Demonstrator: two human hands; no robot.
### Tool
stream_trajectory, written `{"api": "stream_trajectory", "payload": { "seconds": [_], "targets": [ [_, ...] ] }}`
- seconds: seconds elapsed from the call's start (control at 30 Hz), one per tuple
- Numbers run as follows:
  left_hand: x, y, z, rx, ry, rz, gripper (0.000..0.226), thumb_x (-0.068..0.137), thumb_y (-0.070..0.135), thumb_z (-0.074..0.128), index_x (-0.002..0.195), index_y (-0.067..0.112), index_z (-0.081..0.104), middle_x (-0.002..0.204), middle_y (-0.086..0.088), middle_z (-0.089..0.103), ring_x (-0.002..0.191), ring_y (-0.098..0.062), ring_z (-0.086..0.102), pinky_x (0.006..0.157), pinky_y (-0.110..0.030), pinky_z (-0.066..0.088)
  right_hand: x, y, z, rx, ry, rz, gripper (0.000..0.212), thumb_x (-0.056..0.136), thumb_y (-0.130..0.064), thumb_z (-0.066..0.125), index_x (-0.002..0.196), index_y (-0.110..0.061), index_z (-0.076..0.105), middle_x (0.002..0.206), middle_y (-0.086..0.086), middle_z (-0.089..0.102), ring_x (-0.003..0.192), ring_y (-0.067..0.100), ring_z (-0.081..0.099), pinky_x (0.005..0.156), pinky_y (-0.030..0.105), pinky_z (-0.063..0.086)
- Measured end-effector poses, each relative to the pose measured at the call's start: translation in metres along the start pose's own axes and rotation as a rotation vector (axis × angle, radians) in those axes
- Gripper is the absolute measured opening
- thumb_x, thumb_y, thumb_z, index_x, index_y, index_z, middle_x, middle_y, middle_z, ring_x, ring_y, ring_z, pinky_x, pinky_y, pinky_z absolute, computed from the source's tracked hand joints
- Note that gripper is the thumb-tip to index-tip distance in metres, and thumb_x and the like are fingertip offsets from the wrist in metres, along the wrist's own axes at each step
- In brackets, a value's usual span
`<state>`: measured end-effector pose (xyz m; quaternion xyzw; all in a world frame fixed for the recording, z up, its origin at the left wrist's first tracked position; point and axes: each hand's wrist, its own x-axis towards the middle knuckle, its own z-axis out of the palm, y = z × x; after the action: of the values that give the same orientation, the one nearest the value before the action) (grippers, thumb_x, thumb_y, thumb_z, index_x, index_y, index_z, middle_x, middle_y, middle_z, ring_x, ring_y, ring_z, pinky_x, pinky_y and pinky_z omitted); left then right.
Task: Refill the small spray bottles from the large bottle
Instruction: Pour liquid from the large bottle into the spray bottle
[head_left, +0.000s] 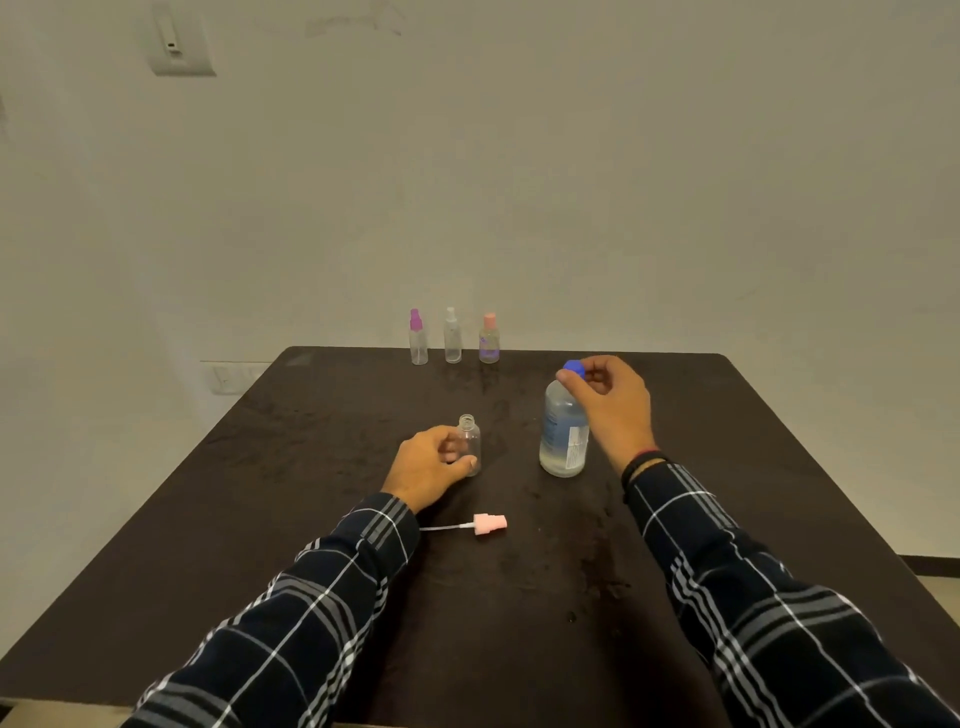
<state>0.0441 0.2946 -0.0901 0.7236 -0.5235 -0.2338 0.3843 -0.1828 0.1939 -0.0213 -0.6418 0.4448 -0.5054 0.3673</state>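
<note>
Large bottle (563, 434) right of centre, right hand (608, 400) pinching blue cap (573, 368) to unscrew; left hand (434, 462) gripping open small bottle (470, 441), steadying for pour

I see a plain, off-white wall (519, 156) filling the upper half of the frame, dimly and evenly lit. In the upper left corner sits a pale wall switch plate (179, 44). A second, flatter switch panel (231, 376) shows at middle left, just beside the table's far corner. A dark brown table (311, 467) with a matte, slightly mottled top spreads across the lower half — its far edge meets the wall. At the right edge, a dark skirting strip (932, 564) runs above a sliver of pale floor (940, 584).
</note>
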Motion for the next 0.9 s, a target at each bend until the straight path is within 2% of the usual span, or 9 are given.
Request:
{"api": "stream_trajectory", "payload": {
  "seconds": [0.1,0.2,0.27,0.43,0.57,0.63,0.7,0.8,0.9],
  "targets": [
    [0.003,0.003,-0.001,0.051,-0.004,0.010,0.032,0.086,0.021,0.080,0.115,0.018,0.069,0.098,-0.001,0.073,0.092,-0.019,0.071,0.090,-0.027,0.057,0.000,0.002,-0.004,-0.051,-0.042,-0.028,0.026,0.095,-0.032,0.064,0.116,-0.019,0.068,0.112,-0.003,0.067,0.101,0.009,0.062,0.088,0.020,0.050],
    [0.003,0.004,-0.002,0.073,-0.013,0.008,0.032,0.086,0.022,0.080,0.116,0.018,0.069,0.100,-0.005,0.074,0.093,-0.021,0.071,0.088,-0.027,0.057,-0.001,0.002,-0.007,-0.067,-0.128,-0.002,0.035,0.102,-0.029,0.052,0.135,-0.017,0.058,0.130,0.002,0.059,0.117,0.015,0.056,0.103,0.031,0.046],
    [0.003,0.004,-0.002,0.072,-0.010,0.009,0.029,0.086,0.020,0.080,0.112,0.017,0.069,0.101,-0.008,0.075,0.094,-0.024,0.071,0.088,-0.027,0.057,-0.003,0.000,-0.007,-0.068,-0.148,-0.018,0.037,0.103,-0.028,0.051,0.137,-0.018,0.056,0.132,0.001,0.057,0.120,0.015,0.054,0.106,0.032,0.045],
    [0.003,0.004,-0.002,0.072,-0.010,-0.003,0.032,0.086,0.021,0.080,0.116,0.019,0.068,0.100,-0.002,0.074,0.094,-0.018,0.071,0.085,-0.022,0.055,-0.011,-0.011,-0.012,0.082,0.046,-0.067,0.031,0.098,-0.026,0.060,0.128,-0.020,0.063,0.122,-0.004,0.059,0.111,0.005,0.057,0.088,0.011,0.046],
    [0.002,0.003,-0.002,0.053,-0.012,-0.005,0.032,0.086,0.020,0.080,0.115,0.019,0.068,0.099,-0.001,0.073,0.094,-0.016,0.071,0.088,-0.026,0.056,-0.040,0.007,-0.029,-0.022,0.166,-0.028,0.023,0.091,-0.029,0.068,0.113,-0.023,0.071,0.105,-0.011,0.068,0.093,-0.004,0.062,0.080,0.011,0.051],
    [0.002,0.003,-0.001,0.063,-0.009,0.001,0.030,0.086,0.021,0.080,0.114,0.019,0.068,0.099,-0.001,0.073,0.093,-0.017,0.071,0.089,-0.028,0.057,-0.057,0.023,-0.040,-0.148,0.085,0.092,0.017,0.088,-0.033,0.071,0.104,-0.027,0.072,0.093,-0.013,0.069,0.084,-0.003,0.063,0.072,0.015,0.053],
    [0.002,0.003,-0.001,0.079,-0.006,0.007,0.029,0.086,0.022,0.080,0.113,0.019,0.069,0.098,-0.002,0.073,0.093,-0.017,0.070,0.090,-0.030,0.057,-0.068,0.035,-0.045,-0.319,-0.133,0.212,0.015,0.085,-0.036,0.074,0.099,-0.029,0.072,0.089,-0.013,0.069,0.082,0.001,0.064,0.067,0.016,0.047],
    [0.003,0.004,-0.002,0.087,-0.009,0.006,0.029,0.086,0.023,0.080,0.112,0.021,0.067,0.098,-0.001,0.073,0.092,-0.015,0.069,0.090,-0.029,0.057,-0.074,0.041,-0.040,-0.538,-0.381,0.257,0.018,0.083,-0.037,0.076,0.099,-0.033,0.069,0.089,-0.014,0.066,0.084,0.002,0.062,0.073,0.019,0.047],
    [0.002,0.005,-0.003,0.104,-0.003,0.006,0.026,0.087,0.024,0.079,0.109,0.026,0.065,0.098,-0.001,0.072,0.091,-0.013,0.068,0.088,-0.027,0.056,-0.069,0.036,-0.034,-0.635,-0.489,0.322,0.018,0.084,-0.035,0.075,0.098,-0.034,0.064,0.092,-0.011,0.065,0.085,0.006,0.061,0.079,0.026,0.052]
  ]
}}
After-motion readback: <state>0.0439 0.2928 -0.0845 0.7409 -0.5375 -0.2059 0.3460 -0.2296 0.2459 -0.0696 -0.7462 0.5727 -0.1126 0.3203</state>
